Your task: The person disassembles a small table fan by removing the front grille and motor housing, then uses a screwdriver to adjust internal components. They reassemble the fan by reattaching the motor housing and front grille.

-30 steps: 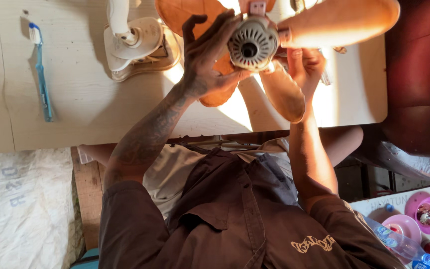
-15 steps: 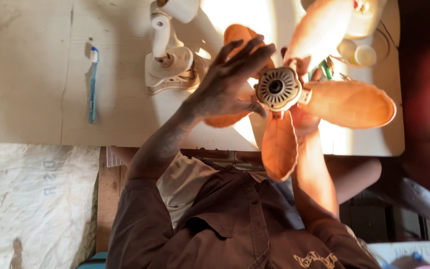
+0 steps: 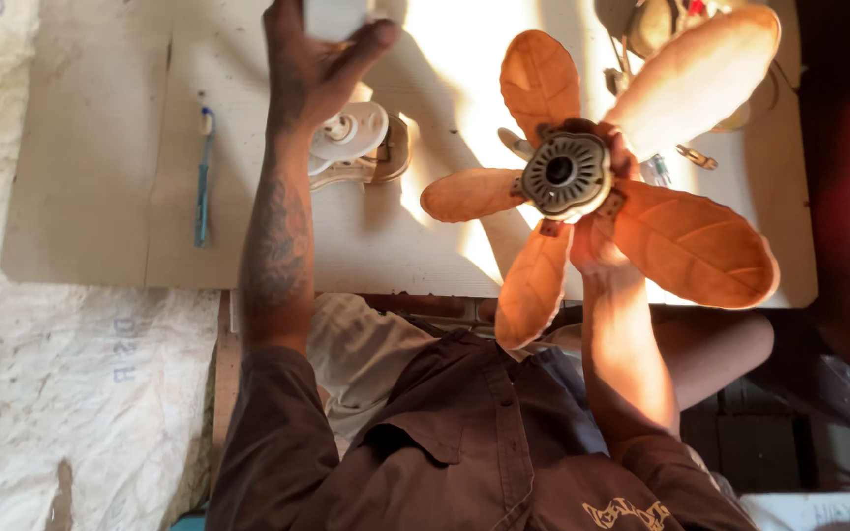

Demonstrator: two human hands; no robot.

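A small repair workshop: fan blades (image 3: 686,241), a pale fan base (image 3: 351,138) and a brush (image 3: 204,177) beside it on a worn wooden surface (image 3: 100,197)

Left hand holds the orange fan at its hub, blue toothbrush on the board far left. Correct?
One slip: the right hand holds the fan at its hub, as the head view shows. The left hand grips a white part. The toothbrush does lie on the board, far left.

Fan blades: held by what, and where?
Right hand holds the fan blades by the central hub, fingers behind it. Left hand grips a white part, cut off by the frame edge.
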